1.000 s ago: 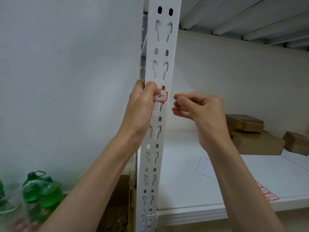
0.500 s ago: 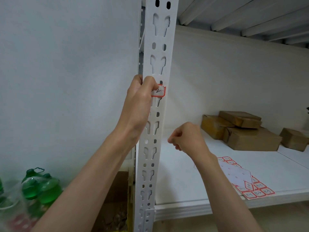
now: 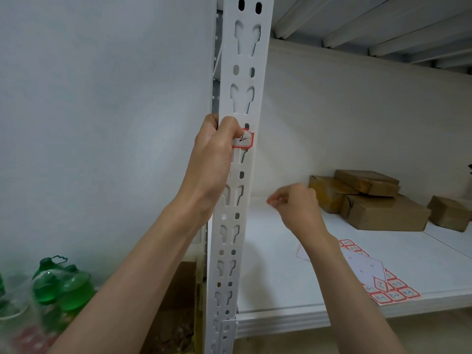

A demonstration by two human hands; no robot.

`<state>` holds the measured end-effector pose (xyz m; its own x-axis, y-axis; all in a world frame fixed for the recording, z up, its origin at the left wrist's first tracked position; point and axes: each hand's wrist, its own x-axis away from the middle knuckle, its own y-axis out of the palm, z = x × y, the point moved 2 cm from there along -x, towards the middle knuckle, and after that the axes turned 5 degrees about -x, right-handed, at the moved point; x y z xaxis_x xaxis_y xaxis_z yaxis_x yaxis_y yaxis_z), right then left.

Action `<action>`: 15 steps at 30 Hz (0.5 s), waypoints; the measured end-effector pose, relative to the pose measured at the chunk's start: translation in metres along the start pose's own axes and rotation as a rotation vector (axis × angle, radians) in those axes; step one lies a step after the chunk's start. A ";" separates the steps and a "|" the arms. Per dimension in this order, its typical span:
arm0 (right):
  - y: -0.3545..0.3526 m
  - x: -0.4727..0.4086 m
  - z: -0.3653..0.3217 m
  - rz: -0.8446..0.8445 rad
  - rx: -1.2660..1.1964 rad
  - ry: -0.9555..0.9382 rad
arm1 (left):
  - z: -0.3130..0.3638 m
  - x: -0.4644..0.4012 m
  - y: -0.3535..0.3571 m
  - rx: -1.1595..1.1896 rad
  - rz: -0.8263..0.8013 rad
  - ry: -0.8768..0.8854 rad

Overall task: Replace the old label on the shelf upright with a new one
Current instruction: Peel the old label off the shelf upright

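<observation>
Left hand (image 3: 214,152) is wrapped round the shelf upright (image 3: 241,175), thumb pressing the left half of the label (image 3: 244,139). Label sits on the upright's front face, at 3 o'clock of the thumb, red border, right half exposed. Judgement: thin paper sticker, near weightless, floppy, tears easily; adhesive grabs on contact. Best handled by a free corner or edge and peeled or laid at a shallow angle, then rubbed flat across the slots. Right hand (image 3: 297,208) hangs at 5 o'clock of the label, fingers curled, tips pinched together; can't tell if anything is in the pinch. Label sheet (image 3: 383,284) lies on the shelf board (image 3: 281,277), 5 o'clock of that hand.
</observation>
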<state>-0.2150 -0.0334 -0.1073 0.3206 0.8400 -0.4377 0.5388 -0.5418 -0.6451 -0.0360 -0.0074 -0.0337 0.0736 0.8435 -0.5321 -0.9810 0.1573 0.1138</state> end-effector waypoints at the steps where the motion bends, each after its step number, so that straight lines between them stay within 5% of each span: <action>1: -0.004 0.002 -0.008 0.039 -0.065 -0.072 | 0.000 0.000 0.000 0.002 -0.002 0.004; 7: -0.034 0.025 -0.089 0.140 -0.876 -0.231 | 0.001 0.001 0.000 -0.028 -0.010 0.013; 15: -0.037 0.041 -0.112 0.040 -0.936 -0.200 | 0.005 0.006 0.001 0.029 -0.071 0.008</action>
<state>-0.1348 0.0238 -0.0315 0.2599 0.7539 -0.6033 0.9623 -0.2542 0.0969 -0.0355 0.0008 -0.0325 0.1408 0.8255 -0.5466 -0.9677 0.2314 0.1000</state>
